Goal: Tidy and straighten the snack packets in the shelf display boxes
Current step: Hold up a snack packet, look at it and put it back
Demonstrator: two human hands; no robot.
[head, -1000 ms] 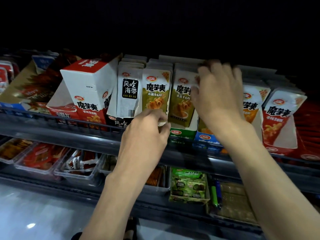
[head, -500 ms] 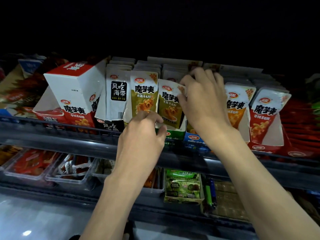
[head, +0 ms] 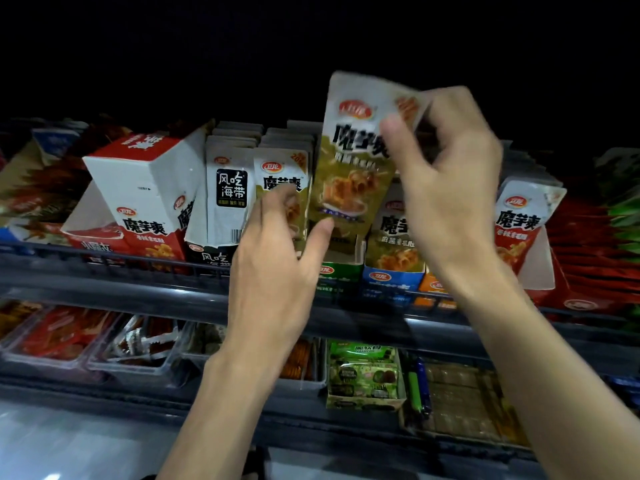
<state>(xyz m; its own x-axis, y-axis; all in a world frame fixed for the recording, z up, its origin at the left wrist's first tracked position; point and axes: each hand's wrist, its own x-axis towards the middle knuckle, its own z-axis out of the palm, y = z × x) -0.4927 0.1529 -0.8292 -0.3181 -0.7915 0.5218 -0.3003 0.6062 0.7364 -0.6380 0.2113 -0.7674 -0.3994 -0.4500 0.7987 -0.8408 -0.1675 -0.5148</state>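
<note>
Fingers (head: 391, 133) of the right hand (head: 446, 174) are pinching the top corner of an olive-green snack packet (head: 349, 174), holding it upright and clear above its row. The left hand (head: 273, 271) is reaching in loosely spread, its fingertips (head: 277, 202) touching the face of the front packet in the neighbouring olive row (head: 280, 174) and its thumb meeting the raised packet's lower edge.

Just beneath, the green display box (head: 337, 271) is standing at the shelf rail (head: 104, 271), with a blue display box (head: 391, 278) touching its right side and white seaweed packets (head: 230, 199) lining up to the left. Farther left a red-and-white carton (head: 138, 188) is leaning at a tilt; well to the right a red packet (head: 517, 223) is slanting in its own box. Behind them, the packet rows are fading into darkness.

By the look of it, the person is reseating a single stray packet. The next move is likely calling for it to be lowered squarely into the green box, face forward and level with its neighbours, while the left hand is steadying the adjoining row against tipping.
</note>
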